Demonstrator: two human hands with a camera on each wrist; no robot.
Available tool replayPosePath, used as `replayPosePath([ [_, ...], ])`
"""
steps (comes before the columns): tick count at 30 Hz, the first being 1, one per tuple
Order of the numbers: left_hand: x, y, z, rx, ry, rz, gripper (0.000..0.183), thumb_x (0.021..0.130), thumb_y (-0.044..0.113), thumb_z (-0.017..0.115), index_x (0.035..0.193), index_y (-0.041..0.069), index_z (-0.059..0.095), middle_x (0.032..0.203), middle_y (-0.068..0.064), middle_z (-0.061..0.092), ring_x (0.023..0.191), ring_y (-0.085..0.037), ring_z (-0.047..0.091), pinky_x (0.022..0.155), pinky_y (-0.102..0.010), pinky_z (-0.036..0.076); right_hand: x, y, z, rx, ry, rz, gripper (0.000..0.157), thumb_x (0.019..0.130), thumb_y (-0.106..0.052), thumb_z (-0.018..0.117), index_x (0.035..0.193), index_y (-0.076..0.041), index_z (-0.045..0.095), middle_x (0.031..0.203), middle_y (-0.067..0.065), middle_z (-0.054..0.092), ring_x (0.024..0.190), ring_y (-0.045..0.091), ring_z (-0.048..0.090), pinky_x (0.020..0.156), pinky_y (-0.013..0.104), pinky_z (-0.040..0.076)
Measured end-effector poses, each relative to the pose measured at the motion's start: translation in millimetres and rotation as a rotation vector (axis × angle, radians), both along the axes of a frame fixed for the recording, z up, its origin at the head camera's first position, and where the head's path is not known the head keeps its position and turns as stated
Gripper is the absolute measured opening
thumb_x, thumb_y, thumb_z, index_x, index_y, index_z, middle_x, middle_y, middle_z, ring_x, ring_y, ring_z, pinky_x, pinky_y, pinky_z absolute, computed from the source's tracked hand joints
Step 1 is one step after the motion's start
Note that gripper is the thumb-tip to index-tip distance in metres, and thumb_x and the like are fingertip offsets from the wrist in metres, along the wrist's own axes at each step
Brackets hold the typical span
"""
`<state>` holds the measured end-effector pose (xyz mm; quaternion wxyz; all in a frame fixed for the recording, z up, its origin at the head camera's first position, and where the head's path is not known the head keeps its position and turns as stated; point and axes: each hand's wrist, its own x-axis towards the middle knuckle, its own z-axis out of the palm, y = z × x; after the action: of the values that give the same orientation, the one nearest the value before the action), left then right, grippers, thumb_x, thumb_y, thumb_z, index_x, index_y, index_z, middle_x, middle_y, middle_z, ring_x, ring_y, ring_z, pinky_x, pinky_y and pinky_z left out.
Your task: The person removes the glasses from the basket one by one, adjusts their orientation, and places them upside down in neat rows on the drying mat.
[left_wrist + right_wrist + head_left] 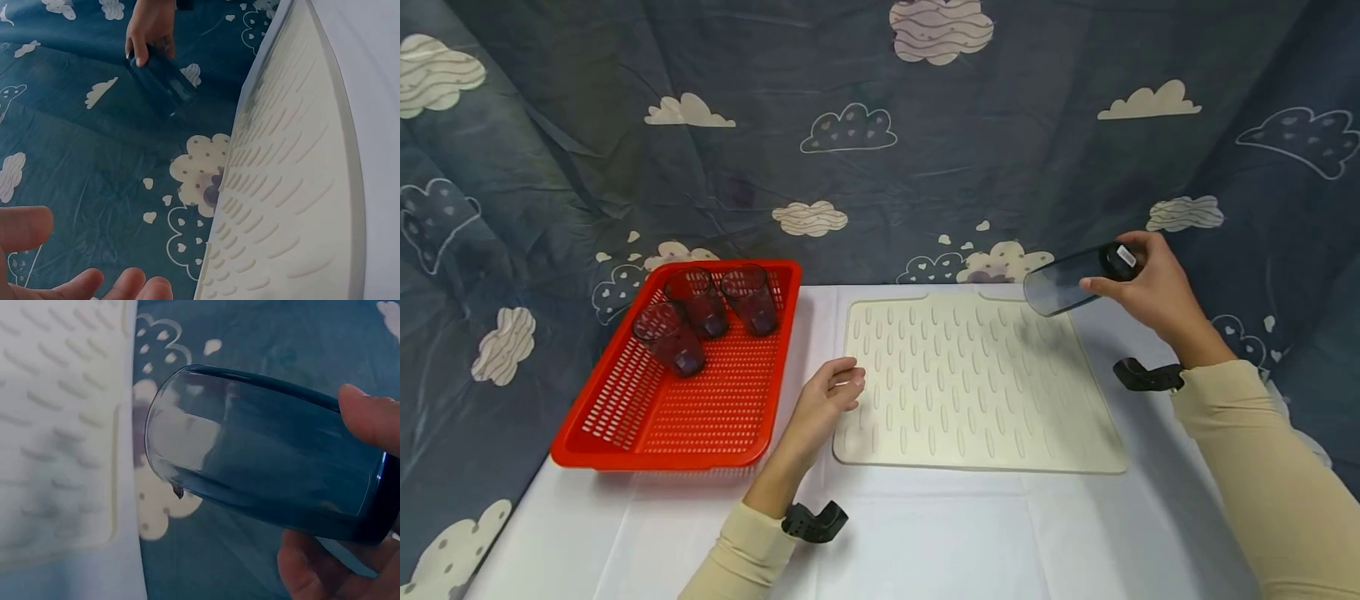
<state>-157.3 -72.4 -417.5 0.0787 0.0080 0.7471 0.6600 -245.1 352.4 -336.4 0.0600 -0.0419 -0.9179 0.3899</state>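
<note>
My right hand [1157, 287] grips a blue-tinted drinking glass [1067, 282] around its thick base, which bears a small white label. The glass tilts in the air over the back right corner of the cream ridged drying mat [970, 383], mouth pointing left and slightly down. In the right wrist view, thumb and fingers hold opposite sides of the glass [262, 456], and a small dark speck or drop shows at its rim. Beside the mat's left edge hovers my left hand [827, 396], empty, its fingers loosely bent.
A red perforated plastic basket [658, 460] stands on the left, with three tinted glasses [748, 300] leaning toward its back. White cloth [932, 533] covers the table. A dark cloud-print curtain [760, 183] hangs behind and at both sides.
</note>
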Motion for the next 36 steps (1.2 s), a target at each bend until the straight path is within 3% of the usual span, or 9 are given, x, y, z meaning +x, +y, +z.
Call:
replayPosePath([
  [6, 0.0, 3, -3.9, 0.005, -0.024, -0.023, 0.044, 0.099, 0.017, 0.057, 0.139, 0.001, 0.049, 0.135, -0.022, 0.057, 0.122, -0.031, 0.058, 0.099, -0.043, 0.053, -14.5, 3, -1.9, 0.141, -0.035, 0.032, 0.097, 0.088, -0.043, 0.072, 0.156, -0.004, 0.015, 0.150, 0.036, 0.032, 0.127, 0.054, 0.044, 0.095, 0.065, 0.043],
  [12, 2.5, 6, -6.0, -0.022, -0.045, -0.066, 0.045, 0.099, 0.018, 0.057, 0.139, 0.000, 0.050, 0.136, -0.023, 0.057, 0.122, -0.033, 0.059, 0.098, -0.042, 0.053, -25.5, -2, -7.8, 0.275, -0.096, 0.089, 0.089, 0.087, -0.038, 0.073, 0.152, -0.003, 0.023, 0.144, 0.035, 0.039, 0.125, 0.054, 0.045, 0.096, 0.066, 0.042],
  [18, 4.5, 6, -7.7, -0.016, -0.023, -0.054, 0.042, 0.097, 0.016, 0.059, 0.136, 0.000, 0.053, 0.134, -0.024, 0.057, 0.119, -0.031, 0.061, 0.097, -0.042, 0.054, -32.0, -13, -10.1, 0.379, -0.158, 0.131, 0.085, 0.086, -0.033, 0.074, 0.150, -0.004, 0.026, 0.139, 0.034, 0.043, 0.120, 0.053, 0.048, 0.089, 0.064, 0.044],
  [36, 1.8, 4, -8.6, -0.026, -0.014, -0.071, 0.039, 0.096, 0.016, 0.059, 0.132, 0.001, 0.057, 0.136, -0.023, 0.057, 0.117, -0.028, 0.062, 0.094, -0.040, 0.054, -42.0, -21, -23.6, 0.378, -0.206, 0.102, 0.083, 0.086, -0.035, 0.075, 0.149, -0.006, 0.029, 0.145, 0.034, 0.040, 0.126, 0.053, 0.045, 0.097, 0.066, 0.042],
])
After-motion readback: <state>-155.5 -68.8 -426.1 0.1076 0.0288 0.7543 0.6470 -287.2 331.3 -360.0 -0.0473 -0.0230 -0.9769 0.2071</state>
